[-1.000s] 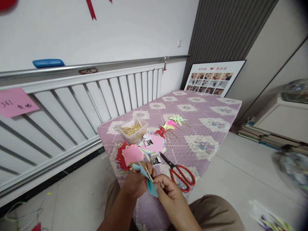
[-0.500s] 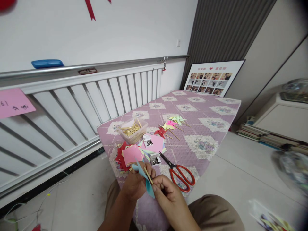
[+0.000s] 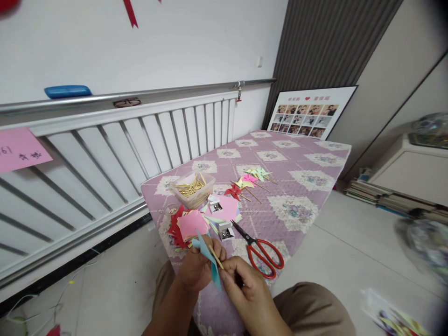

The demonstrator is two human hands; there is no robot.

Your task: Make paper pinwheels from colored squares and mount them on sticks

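Observation:
Near the table's front edge, my left hand [image 3: 199, 268] is closed around a blue paper pinwheel [image 3: 215, 276]. A short wooden stick [image 3: 216, 257] lies against the paper, its upper part between the left fingers. My right hand [image 3: 245, 282] is closed with thumb and forefinger pinched at the lower end of the stick. Whether a pin joins paper and stick is hidden by the fingers. Just right of the hands rest red-handled scissors [image 3: 264, 256]. A small white box of metal pins [image 3: 226, 232] stands beyond the fingers, with a second pin box [image 3: 216, 206] behind it.
A plastic tub of wooden sticks [image 3: 192, 189] stands at the back left, by the white radiator [image 3: 168, 135]. Pink paper squares [image 3: 192, 225] and red paper [image 3: 178, 228] are stacked in front. Several finished pinwheels [image 3: 248, 179] lie in a row on the flowered tablecloth [image 3: 280, 161].
The blue paper has turned slightly in my fingers, and its lower flap has shifted left. My right hand stays pinched at the stick's end.

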